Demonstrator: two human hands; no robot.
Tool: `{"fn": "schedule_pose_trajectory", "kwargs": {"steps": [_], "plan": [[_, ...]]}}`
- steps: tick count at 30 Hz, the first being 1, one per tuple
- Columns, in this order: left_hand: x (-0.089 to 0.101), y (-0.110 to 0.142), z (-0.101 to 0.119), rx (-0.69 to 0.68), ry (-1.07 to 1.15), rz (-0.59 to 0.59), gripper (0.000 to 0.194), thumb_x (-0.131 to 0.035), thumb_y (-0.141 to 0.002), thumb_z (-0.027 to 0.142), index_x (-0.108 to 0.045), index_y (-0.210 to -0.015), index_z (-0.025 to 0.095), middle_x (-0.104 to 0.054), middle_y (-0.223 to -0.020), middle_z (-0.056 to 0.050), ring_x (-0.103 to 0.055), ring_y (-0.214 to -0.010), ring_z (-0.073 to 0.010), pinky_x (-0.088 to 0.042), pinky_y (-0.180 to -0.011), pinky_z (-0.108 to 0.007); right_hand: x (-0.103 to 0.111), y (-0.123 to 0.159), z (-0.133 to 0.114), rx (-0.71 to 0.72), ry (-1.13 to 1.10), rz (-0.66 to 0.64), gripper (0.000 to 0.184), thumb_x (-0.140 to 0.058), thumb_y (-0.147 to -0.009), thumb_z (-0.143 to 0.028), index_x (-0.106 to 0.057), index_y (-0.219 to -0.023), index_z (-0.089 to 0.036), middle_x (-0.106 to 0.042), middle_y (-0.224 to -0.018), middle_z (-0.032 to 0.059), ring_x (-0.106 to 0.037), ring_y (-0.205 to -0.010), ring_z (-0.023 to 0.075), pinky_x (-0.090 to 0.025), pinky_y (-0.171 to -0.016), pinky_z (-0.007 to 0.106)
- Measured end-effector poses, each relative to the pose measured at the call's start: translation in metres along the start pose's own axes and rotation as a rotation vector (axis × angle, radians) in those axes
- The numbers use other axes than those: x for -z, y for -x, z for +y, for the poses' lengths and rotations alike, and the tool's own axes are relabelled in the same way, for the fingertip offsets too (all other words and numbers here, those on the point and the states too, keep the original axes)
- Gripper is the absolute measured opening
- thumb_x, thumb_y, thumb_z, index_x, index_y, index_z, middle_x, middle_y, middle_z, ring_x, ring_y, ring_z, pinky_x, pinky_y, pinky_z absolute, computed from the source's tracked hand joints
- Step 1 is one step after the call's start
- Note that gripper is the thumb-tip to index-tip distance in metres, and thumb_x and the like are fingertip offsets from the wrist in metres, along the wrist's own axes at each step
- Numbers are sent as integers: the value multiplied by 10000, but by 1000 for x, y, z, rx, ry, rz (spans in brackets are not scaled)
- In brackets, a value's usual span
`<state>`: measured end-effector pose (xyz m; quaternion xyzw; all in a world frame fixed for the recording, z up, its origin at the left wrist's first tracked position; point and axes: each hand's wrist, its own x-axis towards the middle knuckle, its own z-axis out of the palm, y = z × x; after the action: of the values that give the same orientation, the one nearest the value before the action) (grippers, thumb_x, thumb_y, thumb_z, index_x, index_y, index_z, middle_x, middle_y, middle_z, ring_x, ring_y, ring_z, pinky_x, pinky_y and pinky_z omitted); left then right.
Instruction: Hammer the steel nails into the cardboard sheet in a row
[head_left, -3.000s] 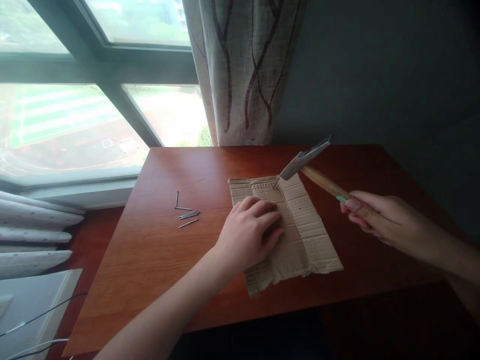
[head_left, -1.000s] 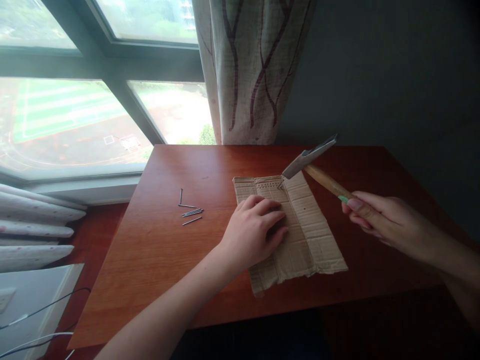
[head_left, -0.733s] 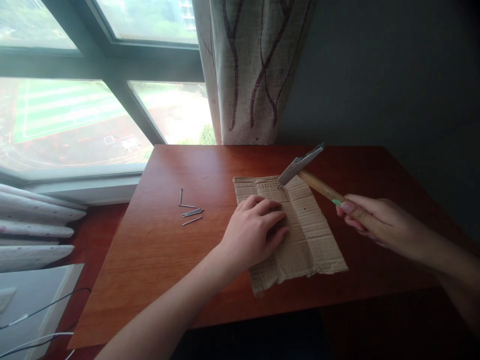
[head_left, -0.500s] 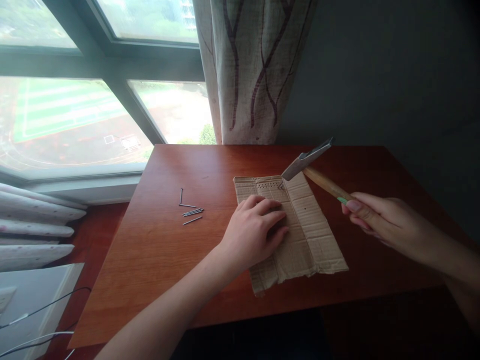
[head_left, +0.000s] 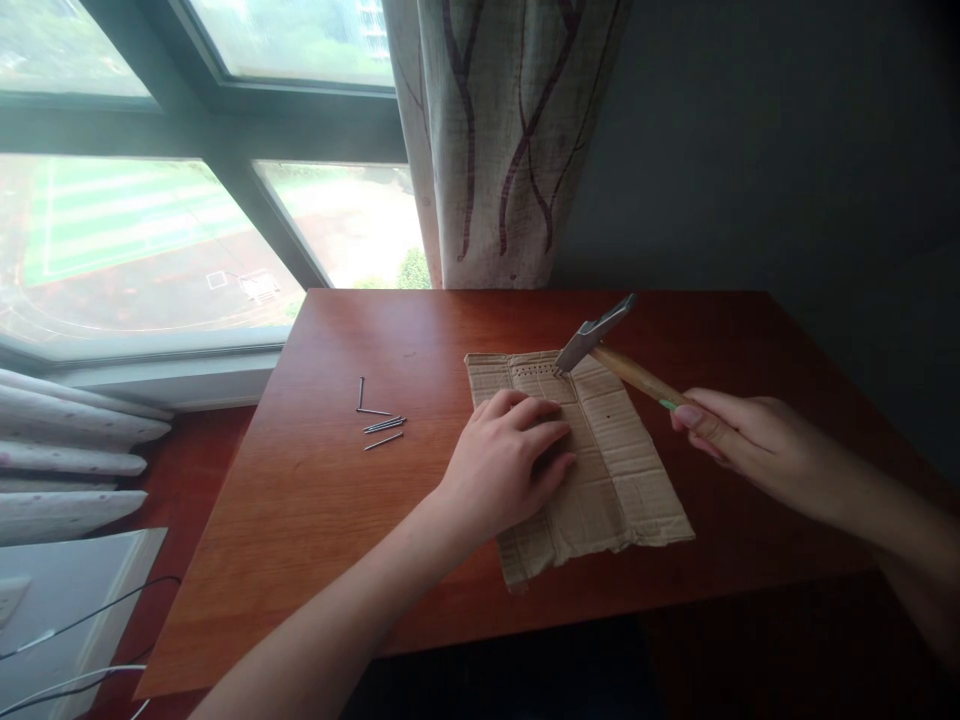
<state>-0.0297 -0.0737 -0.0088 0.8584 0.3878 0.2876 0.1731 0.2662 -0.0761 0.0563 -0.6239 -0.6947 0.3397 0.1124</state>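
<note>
My left hand (head_left: 510, 460) lies with fingers spread on a creased piece of cardboard (head_left: 592, 470), pressing it against the table. In my right hand (head_left: 731, 430) is a hammer (head_left: 637, 375), gripped by its wooden handle with a green mark near the fingers. The metal head tilts down toward the cardboard's far part, over the end of rows of small nail heads or holes, too small to tell which. Whether the head touches a nail there I cannot tell. To the left of my left hand, several loose nails (head_left: 384, 425) rest on the tabletop.
The reddish wooden table (head_left: 300, 540) has its near edge close to my body. A window (head_left: 135, 220) and a patterned curtain (head_left: 495, 150) stand behind it. Cables (head_left: 75, 675) run beside a white panel at the lower left.
The hammer has come down and a little to the left, its head now lower over the far part of the cardboard. My left hand stays in place.
</note>
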Motion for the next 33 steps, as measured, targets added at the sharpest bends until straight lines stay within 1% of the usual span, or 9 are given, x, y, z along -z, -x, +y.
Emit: {"fn": "schedule_pose_trajectory", "kwargs": {"steps": [3, 10, 20, 27, 33], "plan": [[1, 0, 0, 5, 1, -6, 255, -606, -976, 335, -757, -1141, 213, -728, -1276, -66, -599, -1118, -298, -539, -963, -497, 1, 0, -5, -29, 38, -37, 503, -455, -999, -670, -520, -766, -229, -500, -652, -8, -476, -607, 161, -351, -561, 301], [1, 0, 0, 8, -1, -18, 260, -601, -980, 341, -755, -1149, 216, -725, -1281, -69, -596, -1131, -294, -536, -978, -495, -2, -1, -10, -9, 48, -16, 520, -464, -980, -695, -535, -750, -234, -515, -624, -9, -494, -578, 162, -359, -541, 289], [0, 0, 1, 4, 1, -11, 264, -594, -985, 336, -758, -1149, 209, -725, -1284, -65, -592, -1122, -290, -533, -978, -492, -3, -2, -9, 0, 53, -28, 518, -436, -999, -684, -543, -770, -231, -527, -636, -12, -512, -591, 155, -374, -552, 287], [1, 0, 1, 12, -5, -15, 263, -599, -982, 339, -759, -1150, 214, -726, -1276, -50, -592, -1129, -288, -528, -984, -481, -1, -2, 0, -12, 26, -14, 491, -450, -1009, -656, -548, -789, -229, -533, -662, -8, -504, -599, 150, -382, -552, 281], [1, 0, 0, 7, -10, -15, 263, -595, -985, 338, -757, -1151, 215, -725, -1281, -51, -596, -1131, -288, -527, -989, -481, -5, -4, -2, -8, 29, -11, 536, -441, -990, -700, -554, -769, -225, -517, -623, -13, -497, -569, 143, -373, -528, 271]]}}
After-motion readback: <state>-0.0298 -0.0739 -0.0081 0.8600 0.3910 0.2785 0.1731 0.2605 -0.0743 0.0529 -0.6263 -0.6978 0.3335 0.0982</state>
